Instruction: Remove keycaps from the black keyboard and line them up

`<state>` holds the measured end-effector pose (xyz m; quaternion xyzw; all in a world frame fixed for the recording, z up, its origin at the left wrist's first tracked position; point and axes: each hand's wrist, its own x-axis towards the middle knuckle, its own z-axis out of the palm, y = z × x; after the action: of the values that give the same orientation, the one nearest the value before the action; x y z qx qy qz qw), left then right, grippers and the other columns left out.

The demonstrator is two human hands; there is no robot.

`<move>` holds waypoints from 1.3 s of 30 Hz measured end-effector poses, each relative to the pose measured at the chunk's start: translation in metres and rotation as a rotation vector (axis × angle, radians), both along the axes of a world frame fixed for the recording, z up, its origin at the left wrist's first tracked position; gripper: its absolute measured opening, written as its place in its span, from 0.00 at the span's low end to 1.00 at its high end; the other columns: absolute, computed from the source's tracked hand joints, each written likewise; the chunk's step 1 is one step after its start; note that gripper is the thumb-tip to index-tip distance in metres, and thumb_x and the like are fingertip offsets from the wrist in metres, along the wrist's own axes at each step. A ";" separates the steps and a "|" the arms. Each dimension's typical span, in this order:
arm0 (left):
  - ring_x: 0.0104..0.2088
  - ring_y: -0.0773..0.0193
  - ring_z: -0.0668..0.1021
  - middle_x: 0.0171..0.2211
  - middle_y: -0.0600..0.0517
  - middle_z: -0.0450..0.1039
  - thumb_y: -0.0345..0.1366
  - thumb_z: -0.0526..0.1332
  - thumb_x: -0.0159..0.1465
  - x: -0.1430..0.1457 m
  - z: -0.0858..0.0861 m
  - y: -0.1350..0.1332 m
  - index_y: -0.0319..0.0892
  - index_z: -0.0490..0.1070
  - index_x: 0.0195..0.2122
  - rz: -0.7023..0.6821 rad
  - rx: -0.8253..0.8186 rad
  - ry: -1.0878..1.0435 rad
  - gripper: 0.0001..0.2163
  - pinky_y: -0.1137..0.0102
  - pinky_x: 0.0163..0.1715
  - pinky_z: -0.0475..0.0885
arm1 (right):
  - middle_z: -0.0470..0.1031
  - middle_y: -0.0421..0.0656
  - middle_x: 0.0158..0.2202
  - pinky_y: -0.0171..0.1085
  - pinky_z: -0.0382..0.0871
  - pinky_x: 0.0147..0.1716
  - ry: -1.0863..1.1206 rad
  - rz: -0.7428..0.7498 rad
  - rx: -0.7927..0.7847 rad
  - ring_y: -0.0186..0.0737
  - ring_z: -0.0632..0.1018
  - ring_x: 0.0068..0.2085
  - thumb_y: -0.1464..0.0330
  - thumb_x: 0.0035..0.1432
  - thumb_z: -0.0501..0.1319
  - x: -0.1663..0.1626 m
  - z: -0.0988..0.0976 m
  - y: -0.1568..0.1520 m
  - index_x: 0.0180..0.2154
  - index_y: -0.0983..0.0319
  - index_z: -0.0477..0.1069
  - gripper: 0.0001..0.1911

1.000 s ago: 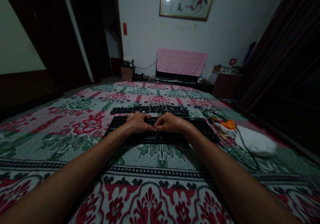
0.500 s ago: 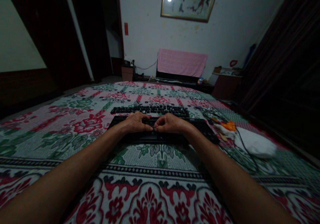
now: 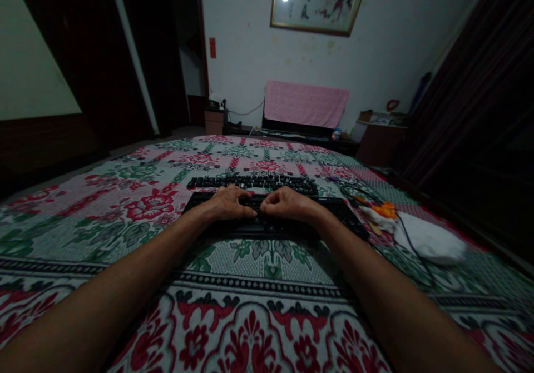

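A black keyboard [image 3: 344, 213] lies flat on a floral bedspread [image 3: 137, 206]. Both my hands rest on its middle, side by side. My left hand [image 3: 227, 203] is curled, thumb and fingertips pinched toward the centre. My right hand [image 3: 287, 203] is curled the same way, and its fingertips meet those of the left hand. What they pinch between them is too small and dark to name. A second black keyboard [image 3: 250, 182] lies just behind the first, untouched.
To the right of the keyboards lie a white cloth bundle [image 3: 429, 240], an orange item [image 3: 386, 209] and black cables [image 3: 354, 190]. Beyond the bed a pink towel [image 3: 306, 103] covers a screen, with low cabinets beside it. Dark wardrobes flank both sides.
The view has shifted slightly. My hands stay pinched together on the near keyboard, with the fingertips working only a little.
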<state>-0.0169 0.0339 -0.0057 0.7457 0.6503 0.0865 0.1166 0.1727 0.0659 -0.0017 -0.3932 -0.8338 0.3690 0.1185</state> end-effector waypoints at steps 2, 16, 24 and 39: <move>0.50 0.52 0.63 0.50 0.52 0.62 0.57 0.54 0.44 0.001 0.001 -0.001 0.53 0.62 0.50 0.005 -0.005 0.010 0.32 0.64 0.47 0.61 | 0.63 0.36 0.17 0.27 0.51 0.16 0.026 -0.034 -0.071 0.24 0.59 0.17 0.63 0.45 0.55 0.003 0.002 0.000 0.28 0.67 0.72 0.14; 0.49 0.52 0.63 0.49 0.51 0.61 0.59 0.54 0.44 0.000 0.001 0.000 0.54 0.61 0.51 -0.008 -0.010 0.020 0.32 0.64 0.47 0.61 | 0.68 0.36 0.22 0.27 0.55 0.20 -0.050 0.099 0.024 0.26 0.63 0.21 0.65 0.43 0.58 0.004 0.000 0.007 0.33 0.66 0.72 0.14; 0.50 0.52 0.63 0.49 0.51 0.61 0.58 0.54 0.45 0.000 0.002 -0.002 0.53 0.62 0.51 -0.019 -0.003 0.017 0.32 0.63 0.47 0.60 | 0.69 0.37 0.23 0.27 0.57 0.21 -0.068 0.136 0.058 0.27 0.65 0.22 0.67 0.44 0.56 0.004 0.005 0.004 0.32 0.65 0.73 0.13; 0.49 0.52 0.64 0.48 0.50 0.62 0.59 0.53 0.44 -0.001 -0.001 -0.001 0.52 0.62 0.50 -0.029 0.023 0.019 0.32 0.63 0.48 0.60 | 0.69 0.36 0.24 0.27 0.57 0.23 -0.142 0.186 0.088 0.27 0.65 0.24 0.69 0.44 0.57 0.005 0.009 0.002 0.34 0.65 0.72 0.13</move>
<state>-0.0182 0.0328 -0.0065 0.7570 0.6395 0.0853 0.1030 0.1775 0.0676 0.0074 -0.3337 -0.8883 0.3127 0.0417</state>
